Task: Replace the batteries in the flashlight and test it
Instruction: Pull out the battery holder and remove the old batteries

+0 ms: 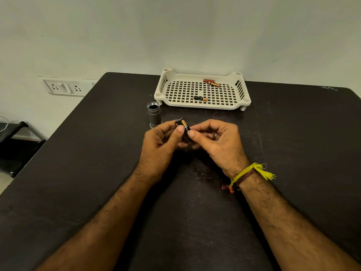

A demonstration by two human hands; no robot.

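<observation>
I'm pinching the battery (182, 125) between both hands (162, 142) (left nearer), long axis tilted toward the flashlight tube (154, 114) just beyond.

Plain pale wall (175, 32) behind a dark, scuffed table (293, 133) pushed against it — white switch-and-socket plate (65, 87) low on the wall at left, dark furniture (17, 149) beside the table, pale floor (4, 182) below, light even.
</observation>
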